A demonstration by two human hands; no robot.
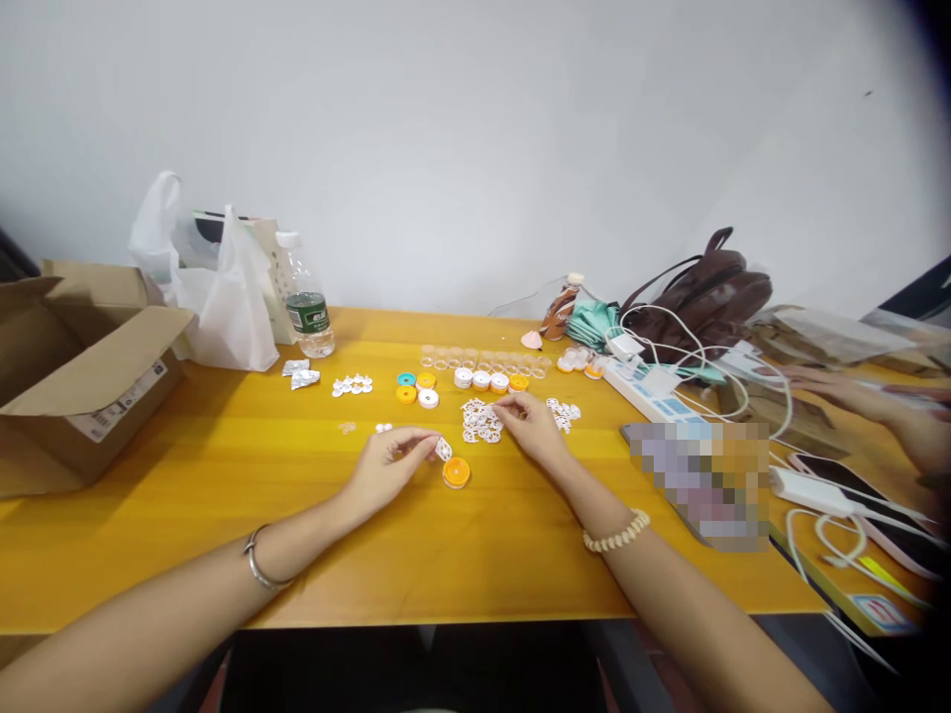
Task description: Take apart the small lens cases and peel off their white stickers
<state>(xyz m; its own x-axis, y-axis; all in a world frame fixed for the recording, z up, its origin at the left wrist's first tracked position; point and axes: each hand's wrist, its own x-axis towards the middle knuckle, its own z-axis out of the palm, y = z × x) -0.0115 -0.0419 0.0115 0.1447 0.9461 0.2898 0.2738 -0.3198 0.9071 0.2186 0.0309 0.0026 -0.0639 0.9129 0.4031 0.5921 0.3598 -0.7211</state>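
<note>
My left hand (391, 461) rests on the yellow table (223, 475) and pinches a small white patterned disc (444, 449) just above an orange round cap (456, 472). My right hand (529, 423) reaches into a pile of small white patterned discs (479, 421), its fingertips pinched on one of them. Behind the pile stand stacks of white and orange caps (490, 379), plus teal, orange and white caps (416, 388). A row of clear rings (475, 357) lies further back.
An open cardboard box (81, 366) sits at the left, with white plastic bags (223, 297) and a water bottle (308, 302) behind. A power strip (654, 391), cables, a brown bag (705, 292) and phones crowd the right. Another person's hand (854, 391) is at the far right.
</note>
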